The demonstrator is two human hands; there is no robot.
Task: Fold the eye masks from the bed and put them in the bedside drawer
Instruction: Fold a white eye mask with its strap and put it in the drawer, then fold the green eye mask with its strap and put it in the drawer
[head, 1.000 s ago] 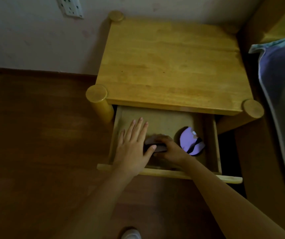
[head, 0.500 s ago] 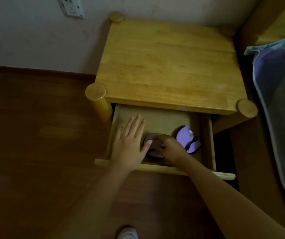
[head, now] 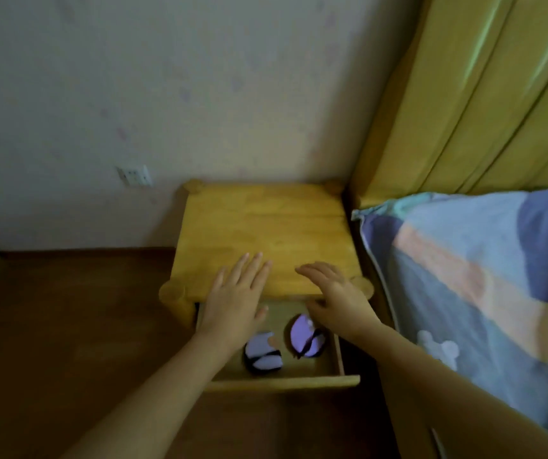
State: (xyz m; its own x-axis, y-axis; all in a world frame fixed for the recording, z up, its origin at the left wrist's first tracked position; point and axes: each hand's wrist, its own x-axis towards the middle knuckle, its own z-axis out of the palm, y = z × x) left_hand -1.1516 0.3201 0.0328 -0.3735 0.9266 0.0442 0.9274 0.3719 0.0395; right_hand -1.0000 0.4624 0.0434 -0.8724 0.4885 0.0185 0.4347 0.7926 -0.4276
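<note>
Both hands have lifted out of the open light-wood bedside drawer (head: 282,380), leaving a second folded eye mask inside.

Left hand (head: 236,301) and right hand (head: 335,294) hover flat, fingers spread, holding nothing. Two folded lilac-and-black eye masks (head: 262,354) (head: 304,337) lie side by side; the right wrist covers one's edge.

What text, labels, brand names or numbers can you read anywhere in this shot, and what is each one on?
None: no readable text, label, brand or number shows anywhere.
Wall outlet: plain, too blurred to show any marking.
Bedspread: only colour blocks and a white bear-like shape, no lettering.
Two folded eye masks in the drawer: purple with dark straps, no print visible.
Bedside table: bare wood.
</note>
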